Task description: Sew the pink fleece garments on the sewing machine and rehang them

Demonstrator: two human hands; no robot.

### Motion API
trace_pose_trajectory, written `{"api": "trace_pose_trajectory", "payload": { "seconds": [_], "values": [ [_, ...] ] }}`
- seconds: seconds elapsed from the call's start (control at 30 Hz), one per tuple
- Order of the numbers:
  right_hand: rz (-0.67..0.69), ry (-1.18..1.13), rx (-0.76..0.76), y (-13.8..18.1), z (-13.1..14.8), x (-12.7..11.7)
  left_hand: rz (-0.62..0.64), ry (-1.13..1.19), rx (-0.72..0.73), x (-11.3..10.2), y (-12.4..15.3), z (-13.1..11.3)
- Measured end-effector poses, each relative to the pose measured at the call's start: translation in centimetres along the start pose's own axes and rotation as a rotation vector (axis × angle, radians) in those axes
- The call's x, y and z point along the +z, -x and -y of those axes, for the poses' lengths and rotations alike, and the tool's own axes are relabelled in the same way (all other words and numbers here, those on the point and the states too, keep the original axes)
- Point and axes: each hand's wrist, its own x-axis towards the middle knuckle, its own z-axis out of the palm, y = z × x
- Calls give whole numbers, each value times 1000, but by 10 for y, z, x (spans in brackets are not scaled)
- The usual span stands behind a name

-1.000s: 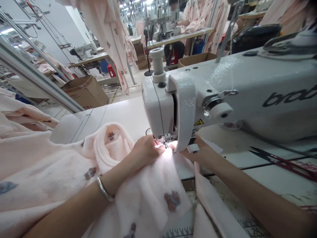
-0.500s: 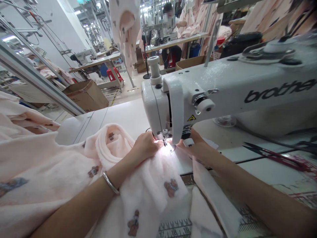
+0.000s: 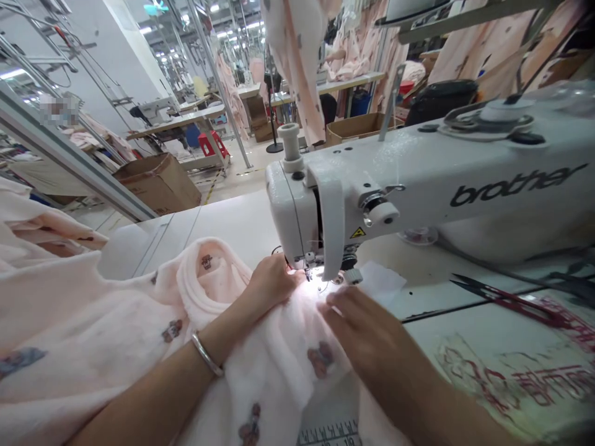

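A pale pink fleece garment (image 3: 279, 347) with a bear print lies under the needle area of a white sewing machine (image 3: 297, 204). My left hand (image 3: 274, 279) is closed on the fleece just left of the lit presser foot (image 3: 310, 272). A silver bangle (image 3: 207, 354) circles that wrist. To the right and nearer to me, my right hand (image 3: 367, 322) has its thumb and fingers drawn together at the garment's edge. The fingertips lie close to the needle; the exact pinch is partly hidden. A rolled fleece opening (image 3: 204, 279) rests beside my left forearm.
Dark-bladed scissors (image 3: 506, 300) with red handles lie right of the machine. A white scrap (image 3: 381, 282) sits behind my right hand. A printed ruler strip (image 3: 330, 432) marks the front edge. Beyond the table stand a cardboard box (image 3: 158, 183) and hanging pink garments (image 3: 297, 62).
My right hand has come from behind the needle area toward me, onto the near right edge of the fleece. The left hand keeps nearly the same place. The head view has shifted slightly.
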Motion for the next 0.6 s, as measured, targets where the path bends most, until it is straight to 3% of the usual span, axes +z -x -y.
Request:
{"api": "trace_pose_trajectory", "payload": {
  "seconds": [0.07, 0.2, 0.37, 0.53, 0.6],
  "values": [
    [-31, 16, -126, 8, 7, 10, -2, 6, -7, -1, 1, -1],
    [-58, 9, -125, 8, 9, 21, 10, 10, -16, -3, 3, -2],
    [-66, -31, -163, 10, 20, 17, 18, 5, -14, -4, 3, -4],
    [-193, -16, -50, 13, 18, 14, 16, 6, -9, -5, 0, -6],
    [-172, -16, -15, 11, 12, 15, 15, 11, -7, -7, 2, -8]
  ]
}}
